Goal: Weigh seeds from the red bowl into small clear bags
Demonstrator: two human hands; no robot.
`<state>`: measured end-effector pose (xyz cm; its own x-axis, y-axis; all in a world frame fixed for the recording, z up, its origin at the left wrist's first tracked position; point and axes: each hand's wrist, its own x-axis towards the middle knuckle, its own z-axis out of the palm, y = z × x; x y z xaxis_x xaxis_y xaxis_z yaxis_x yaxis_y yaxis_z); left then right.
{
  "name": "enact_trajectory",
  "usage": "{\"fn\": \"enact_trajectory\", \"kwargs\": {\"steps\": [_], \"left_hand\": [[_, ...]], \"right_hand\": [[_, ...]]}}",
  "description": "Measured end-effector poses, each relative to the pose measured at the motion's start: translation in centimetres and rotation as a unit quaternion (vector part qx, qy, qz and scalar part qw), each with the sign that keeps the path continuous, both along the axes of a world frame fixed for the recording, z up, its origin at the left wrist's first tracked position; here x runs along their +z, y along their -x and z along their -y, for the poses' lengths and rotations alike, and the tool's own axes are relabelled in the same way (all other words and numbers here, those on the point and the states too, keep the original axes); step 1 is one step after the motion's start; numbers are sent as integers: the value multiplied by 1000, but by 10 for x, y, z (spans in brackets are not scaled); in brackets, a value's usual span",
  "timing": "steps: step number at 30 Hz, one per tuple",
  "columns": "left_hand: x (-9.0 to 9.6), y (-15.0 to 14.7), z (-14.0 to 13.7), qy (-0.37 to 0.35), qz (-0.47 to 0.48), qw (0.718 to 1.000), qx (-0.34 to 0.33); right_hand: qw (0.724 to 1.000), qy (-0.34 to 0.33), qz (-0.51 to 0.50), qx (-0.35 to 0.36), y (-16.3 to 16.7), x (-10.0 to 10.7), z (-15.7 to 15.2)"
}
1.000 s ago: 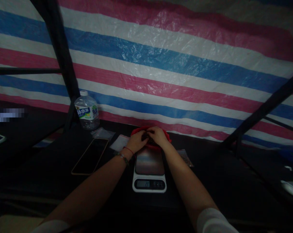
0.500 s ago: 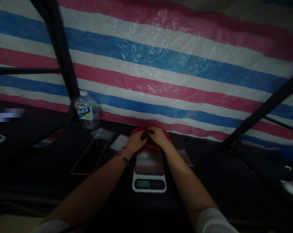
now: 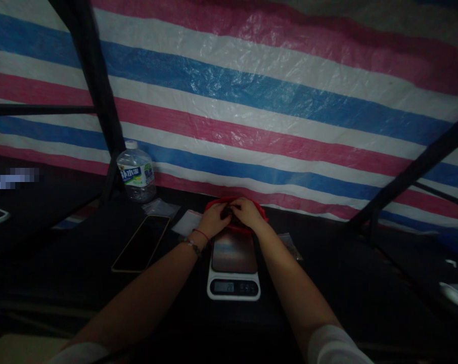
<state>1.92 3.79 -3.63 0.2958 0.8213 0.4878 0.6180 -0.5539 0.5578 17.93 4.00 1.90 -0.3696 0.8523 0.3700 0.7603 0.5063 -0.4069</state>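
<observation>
My left hand (image 3: 213, 221) and my right hand (image 3: 245, 212) meet over a red bag or container (image 3: 262, 208) at the back of the table. Curled fingers on both sides close on a dark brown clump (image 3: 226, 209) inside it; fingertips are partly hidden, and the stuff is too dark to name. Just in front, between my forearms, lies a white kitchen scale (image 3: 234, 253) with a bare metal plate and a lit display. Beside my left wrist are flat clear plastic bags (image 3: 186, 223). A small clear bag with brownish contents (image 3: 289, 246) lies right of my right forearm.
A phone (image 3: 141, 244) lies left of my left forearm. Behind it stands a large clear plastic bottle (image 3: 136, 174) near a black metal post (image 3: 96, 86). Striped plastic sheeting (image 3: 252, 111) hangs behind the black table. Another slanted bar (image 3: 407, 172) crosses at right.
My fingers have shifted slightly over the dark clump. The scale, bags, phone and bottle stay where they were.
</observation>
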Motion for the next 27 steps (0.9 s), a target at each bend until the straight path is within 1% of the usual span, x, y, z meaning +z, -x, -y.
{"fn": "enact_trajectory", "kwargs": {"steps": [3, 8, 13, 16, 20, 22, 24, 27], "left_hand": [[-1, 0, -1, -11, 5, 1000, 4], [-2, -1, -3, -20, 10, 1000, 5], [-4, -1, -3, -17, 5, 1000, 9], [-4, -1, -3, -18, 14, 1000, 12], [-3, 0, -2, -16, 20, 1000, 3], [-2, 0, -2, -18, 19, 1000, 3], [-3, 0, -2, -22, 19, 1000, 6], [-3, 0, -2, -29, 23, 999, 12]], "right_hand": [[1000, -1, -18, -5, 0, -1, -1], [999, 34, -37, -21, -2, -3, -3], [997, 47, -44, -34, -3, -2, -3], [997, 43, -50, -47, -3, 0, -3], [995, 19, -66, -76, -6, 0, -4], [994, 10, -53, -96, -8, -3, -6], [995, 12, -19, -102, -10, -7, -8], [997, 30, 2, -74, -11, -13, -10]]}}
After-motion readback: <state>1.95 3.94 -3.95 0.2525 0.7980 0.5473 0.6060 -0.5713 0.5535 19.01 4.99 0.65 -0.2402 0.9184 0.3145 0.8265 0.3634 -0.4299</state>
